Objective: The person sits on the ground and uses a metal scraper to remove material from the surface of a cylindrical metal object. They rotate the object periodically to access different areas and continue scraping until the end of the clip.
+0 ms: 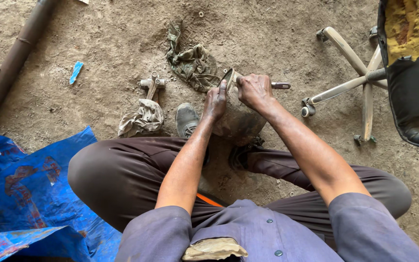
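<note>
At frame centre, we pin a grey block (238,121) between our shoes | left hand (215,103) pinches a strip (227,76) | right hand (254,90) fists a tool (281,86) | risk: tool slips, nicks fingers.

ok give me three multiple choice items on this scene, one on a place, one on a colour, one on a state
1. Where does the crumpled blue tarp lie?
A. by the person's left knee
B. under the chair base
C. on top of the dark pipe

2. What colour is the small scrap on the dirt floor?
A. red
B. light blue
C. yellow

3. How is the right hand?
A. flat on the ground
B. open in the air
C. closed on a metal tool

Answers: 1 A, the tarp fills the lower left beside the knee. 2 B, it shows light blue against the dirt. 3 C, the fingers wrap the tool, its handle sticking out to the right.
</note>
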